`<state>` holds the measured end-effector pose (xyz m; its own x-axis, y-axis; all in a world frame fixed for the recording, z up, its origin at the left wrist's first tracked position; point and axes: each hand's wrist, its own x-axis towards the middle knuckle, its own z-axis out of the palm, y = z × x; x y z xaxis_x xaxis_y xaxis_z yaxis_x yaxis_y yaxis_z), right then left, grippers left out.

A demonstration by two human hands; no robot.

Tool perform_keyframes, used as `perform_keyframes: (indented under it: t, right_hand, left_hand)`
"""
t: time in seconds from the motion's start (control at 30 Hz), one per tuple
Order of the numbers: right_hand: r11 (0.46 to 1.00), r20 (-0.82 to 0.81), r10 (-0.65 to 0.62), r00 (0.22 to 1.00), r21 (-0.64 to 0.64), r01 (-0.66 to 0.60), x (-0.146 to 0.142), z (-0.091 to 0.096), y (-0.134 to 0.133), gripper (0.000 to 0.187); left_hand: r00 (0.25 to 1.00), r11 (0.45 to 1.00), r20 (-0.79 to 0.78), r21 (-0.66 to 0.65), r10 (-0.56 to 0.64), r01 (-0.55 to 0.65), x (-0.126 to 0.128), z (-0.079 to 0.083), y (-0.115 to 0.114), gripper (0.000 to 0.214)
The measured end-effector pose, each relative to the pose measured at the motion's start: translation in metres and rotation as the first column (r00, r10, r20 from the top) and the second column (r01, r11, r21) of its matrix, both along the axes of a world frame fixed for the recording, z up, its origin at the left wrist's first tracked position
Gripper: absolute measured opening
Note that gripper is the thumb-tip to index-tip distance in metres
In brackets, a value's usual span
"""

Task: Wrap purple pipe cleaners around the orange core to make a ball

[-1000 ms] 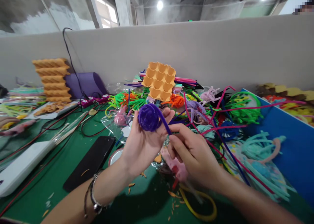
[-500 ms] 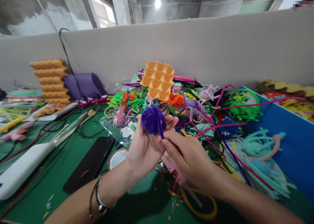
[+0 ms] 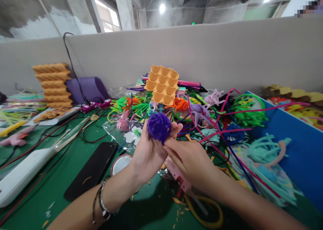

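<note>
A green tabletop (image 3: 148, 206) meets a grey fabric partition (image 3: 126, 51). Left of my round violet ball of fuzzy stems (image 3: 159, 127), well apart, lies a flat black phone (image 3: 92, 171). My left hand (image 3: 148, 156), half-cupped, cradles the ball from beneath, thumb and fingers at 2 sides. Round, without a long axis, the ball lies up-left of my right hand (image 3: 191, 159), its thumb and forefinger pinched on a strand end (image 3: 163, 143) at the ball's lower edge. I can read no writing.

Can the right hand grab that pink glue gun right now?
Probably not yet: the right hand seems busy, its fingers pinching at the purple fuzzy ball. But the pink glue gun lies just below, with nothing seen blocking the way.
</note>
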<state>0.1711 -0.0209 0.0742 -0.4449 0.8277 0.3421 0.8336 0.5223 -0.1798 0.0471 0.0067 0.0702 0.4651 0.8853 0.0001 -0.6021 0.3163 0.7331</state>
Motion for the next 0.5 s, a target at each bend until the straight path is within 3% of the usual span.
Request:
perform_keyframes:
  t: [0.13, 0.2, 0.23, 0.3, 0.37, 0.43, 0.5]
  right_hand:
    - [1.000, 0.072, -0.007, 0.997, -0.016, 0.008, 0.000, 0.002, 0.001, 0.014]
    - [1.000, 0.086, -0.004, 0.996, -0.023, 0.006, 0.000, 0.002, 0.003, 0.012]
    - [1.000, 0.091, -0.002, 0.996, -0.028, 0.004, 0.001, 0.002, 0.004, 0.013]
    - [0.999, 0.086, 0.011, 0.996, -0.036, -0.008, 0.003, 0.000, 0.008, 0.015]
    - [0.999, 0.064, 0.035, 0.997, -0.038, -0.033, 0.007, -0.002, 0.013, 0.015]
    - [0.995, 0.009, 0.085, 0.996, -0.045, -0.084, 0.016, -0.003, 0.019, 0.013]
    - [0.985, -0.094, 0.148, 0.984, -0.074, -0.156, 0.028, 0.000, 0.023, 0.022]
  left_hand:
    - [0.997, 0.992, -0.046, 0.118, 0.055, -0.050, 0.001, -0.001, 0.006, 0.054]
    - [0.986, 0.948, -0.071, 0.291, 0.151, -0.125, -0.002, -0.002, 0.012, 0.050]
    - [0.974, 0.901, -0.082, 0.403, 0.213, -0.163, -0.005, -0.002, 0.016, 0.047]
    - [0.935, 0.738, -0.137, 0.656, 0.326, -0.161, -0.014, -0.002, 0.023, 0.045]
    - [0.849, 0.517, -0.264, 0.856, 0.457, -0.011, -0.024, 0.001, 0.028, 0.046]
    - [0.705, 0.250, -0.329, 0.944, 0.629, 0.217, -0.032, 0.006, 0.032, 0.046]
    - [0.597, 0.041, -0.281, 0.923, 0.751, 0.383, -0.037, 0.010, 0.034, 0.047]
